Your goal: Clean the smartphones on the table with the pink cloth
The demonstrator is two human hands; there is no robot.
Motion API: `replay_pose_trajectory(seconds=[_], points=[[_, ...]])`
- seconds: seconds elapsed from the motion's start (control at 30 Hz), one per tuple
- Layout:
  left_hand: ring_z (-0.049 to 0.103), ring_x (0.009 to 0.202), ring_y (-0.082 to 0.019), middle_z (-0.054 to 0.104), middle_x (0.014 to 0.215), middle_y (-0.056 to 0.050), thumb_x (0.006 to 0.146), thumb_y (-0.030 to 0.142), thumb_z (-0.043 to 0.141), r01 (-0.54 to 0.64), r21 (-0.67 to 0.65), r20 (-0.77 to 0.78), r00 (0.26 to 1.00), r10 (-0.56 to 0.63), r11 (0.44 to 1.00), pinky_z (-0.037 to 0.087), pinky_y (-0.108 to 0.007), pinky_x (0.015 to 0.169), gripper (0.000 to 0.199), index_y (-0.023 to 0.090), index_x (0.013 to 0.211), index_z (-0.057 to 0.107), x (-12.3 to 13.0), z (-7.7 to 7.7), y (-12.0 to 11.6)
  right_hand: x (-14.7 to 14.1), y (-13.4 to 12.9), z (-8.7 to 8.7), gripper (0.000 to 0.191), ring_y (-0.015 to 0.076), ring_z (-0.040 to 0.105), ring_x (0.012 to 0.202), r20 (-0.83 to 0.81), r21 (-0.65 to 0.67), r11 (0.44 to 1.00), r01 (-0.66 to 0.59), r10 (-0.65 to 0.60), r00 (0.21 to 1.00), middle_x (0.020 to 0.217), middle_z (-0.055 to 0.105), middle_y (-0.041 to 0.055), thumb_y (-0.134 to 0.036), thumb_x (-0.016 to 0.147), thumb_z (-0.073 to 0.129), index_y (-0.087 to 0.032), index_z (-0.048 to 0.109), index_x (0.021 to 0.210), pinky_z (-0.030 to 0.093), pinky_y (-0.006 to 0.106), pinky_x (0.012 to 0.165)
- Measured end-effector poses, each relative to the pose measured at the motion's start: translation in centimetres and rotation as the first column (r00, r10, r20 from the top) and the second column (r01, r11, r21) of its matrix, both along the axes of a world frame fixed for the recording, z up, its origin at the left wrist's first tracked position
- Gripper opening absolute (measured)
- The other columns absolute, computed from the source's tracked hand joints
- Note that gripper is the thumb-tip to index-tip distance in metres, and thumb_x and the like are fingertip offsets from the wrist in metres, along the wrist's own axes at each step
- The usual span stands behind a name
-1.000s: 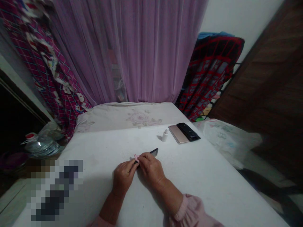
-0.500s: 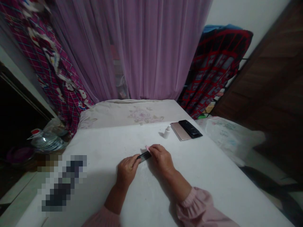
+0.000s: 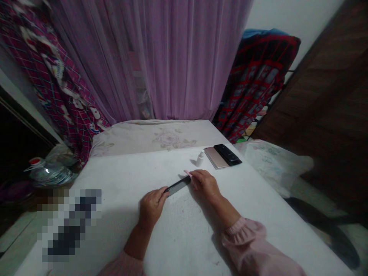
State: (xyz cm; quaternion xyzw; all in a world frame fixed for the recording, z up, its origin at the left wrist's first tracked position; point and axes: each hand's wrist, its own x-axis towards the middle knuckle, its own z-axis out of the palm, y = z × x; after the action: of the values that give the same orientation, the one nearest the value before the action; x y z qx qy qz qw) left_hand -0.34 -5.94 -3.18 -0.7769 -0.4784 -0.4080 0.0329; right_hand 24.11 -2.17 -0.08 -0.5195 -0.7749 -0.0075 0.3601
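Note:
A dark phone [image 3: 178, 186] is held tilted just above the white table. My left hand [image 3: 151, 205] is closed around its left end, thumb along the near side. At its far right end, my right hand [image 3: 206, 184] pinches a small pink cloth [image 3: 188, 173] against the phone's edge. Part of the cloth hides under the right fingers. Beyond the right hand stands a small white spray bottle [image 3: 200, 158]. Beside the bottle lie a rose-gold phone [image 3: 216, 158] and a black phone [image 3: 227, 154], the black one partly on a dark flat item.
The white tabletop [image 3: 129, 172] meets a floral cloth [image 3: 169, 138] at the back. A blurred-out dark object [image 3: 71, 226] lies at the left. Purple curtains [image 3: 178, 57] hang behind. A large water bottle [image 3: 50, 170] stands off the left edge, a plastic bag [image 3: 267, 161] off the right.
My right hand with the pink cloth has slid right along the phone to its end, baring more of its surface. My left hand keeps its grip. The view has shifted slightly.

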Motion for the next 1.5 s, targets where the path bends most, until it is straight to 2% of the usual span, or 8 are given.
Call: replay_pose_trajectory(seconds=[0.13, 0.37, 0.5, 0.73, 0.9, 1.1, 1.27, 1.5], points=[[0.070, 0.068, -0.016, 0.075, 0.081, -0.004, 0.096, 0.033, 0.050, 0.014, 0.079, -0.009, 1.000, -0.013, 0.997, 0.053, -0.025, 0.066, 0.025, 0.017, 0.098, 0.069, 0.2, 0.2, 0.0, -1.2, -0.5, 0.1, 0.025, 0.0203, 0.063, 0.082, 0.013, 0.049, 0.999, -0.006, 0.006, 1.000, 0.094, 0.071, 0.0080, -0.026, 0.094, 0.049, -0.024, 0.072, 0.106, 0.054, 0.032, 0.070], [0.071, 0.072, -0.017, 0.076, 0.086, -0.005, 0.096, 0.031, 0.048, 0.028, 0.103, -0.054, 0.998, -0.022, 0.994, 0.053, -0.026, 0.070, 0.024, 0.017, 0.099, 0.068, 0.3, 0.8, -0.2, -6.2, -2.6, 0.8, 0.023, 0.0175, 0.063, 0.081, 0.153, 0.082, 0.969, -0.233, 0.219, 0.964, 0.095, 0.071, 0.0070, -0.021, 0.090, 0.059, -0.022, 0.068, 0.111, 0.052, 0.026, 0.068], [0.071, 0.072, -0.017, 0.076, 0.086, -0.004, 0.096, 0.032, 0.049, 0.025, 0.080, -0.067, 0.998, -0.019, 0.996, 0.053, -0.026, 0.070, 0.025, 0.019, 0.101, 0.069, 0.3, 0.7, -0.2, -4.9, -2.1, 0.8, 0.025, 0.0167, 0.063, 0.084, 0.103, 0.061, 0.960, -0.275, 0.268, 0.958, 0.099, 0.071, 0.0063, -0.021, 0.091, 0.056, -0.024, 0.067, 0.113, 0.052, 0.025, 0.072], [0.071, 0.070, -0.016, 0.076, 0.083, -0.004, 0.096, 0.034, 0.048, 0.032, 0.043, -0.027, 0.999, -0.031, 0.999, 0.054, -0.025, 0.068, 0.026, 0.020, 0.100, 0.070, 0.5, 0.5, -0.1, -0.6, 0.2, -0.9, 0.025, 0.0187, 0.066, 0.091, -0.179, 0.037, 0.990, -0.133, 0.138, 0.974, 0.102, 0.071, 0.0084, -0.027, 0.092, 0.051, -0.024, 0.072, 0.106, 0.054, 0.031, 0.080], [0.071, 0.069, -0.016, 0.076, 0.082, -0.003, 0.095, 0.036, 0.050, 0.017, 0.024, 0.006, 1.000, -0.017, 1.000, 0.054, -0.024, 0.068, 0.027, 0.021, 0.099, 0.071, 0.5, 0.3, -0.1, -0.4, 0.2, -3.3, 0.028, 0.0209, 0.068, 0.089, -0.411, -0.182, 0.983, -0.009, -0.068, 0.909, 0.097, 0.074, 0.0072, -0.030, 0.088, 0.048, -0.023, 0.074, 0.098, 0.054, 0.034, 0.081], [0.071, 0.069, -0.016, 0.076, 0.084, -0.003, 0.094, 0.036, 0.051, 0.025, 0.002, 0.082, 0.996, -0.025, 1.000, 0.055, -0.023, 0.066, 0.025, 0.022, 0.101, 0.071, 0.5, 0.1, -0.1, -0.8, -0.3, -3.8, 0.028, 0.0211, 0.068, 0.087, -0.518, -0.320, 0.946, -0.050, -0.131, 0.845, 0.094, 0.075, 0.0043, -0.031, 0.084, 0.049, -0.026, 0.075, 0.093, 0.053, 0.034, 0.081], [0.072, 0.073, -0.016, 0.076, 0.086, -0.002, 0.093, 0.036, 0.053, 0.036, -0.063, 0.156, 0.987, -0.026, 0.997, 0.056, -0.022, 0.069, 0.024, 0.023, 0.101, 0.071, 0.5, 0.2, -0.3, -1.0, 0.0, -3.1, 0.030, 0.0223, 0.067, 0.091, -0.618, -0.317, 0.944, -0.088, -0.135, 0.774, 0.099, 0.074, 0.0064, -0.035, 0.082, 0.052, -0.021, 0.075, 0.096, 0.052, 0.035, 0.085], [0.070, 0.067, -0.016, 0.076, 0.081, -0.001, 0.085, 0.039, 0.055, 0.016, -0.341, 0.359, 0.926, 0.114, 0.940, 0.055, -0.023, 0.065, 0.026, 0.022, 0.095, 0.072, 0.1, 0.0, 0.1, -1.5, 0.9, -3.6, 0.033, 0.0229, 0.068, 0.086, -0.630, -0.336, 0.931, -0.141, -0.110, 0.769, 0.095, 0.074, 0.0093, -0.040, 0.080, 0.055, -0.018, 0.073, 0.096, 0.053, 0.036, 0.080]])
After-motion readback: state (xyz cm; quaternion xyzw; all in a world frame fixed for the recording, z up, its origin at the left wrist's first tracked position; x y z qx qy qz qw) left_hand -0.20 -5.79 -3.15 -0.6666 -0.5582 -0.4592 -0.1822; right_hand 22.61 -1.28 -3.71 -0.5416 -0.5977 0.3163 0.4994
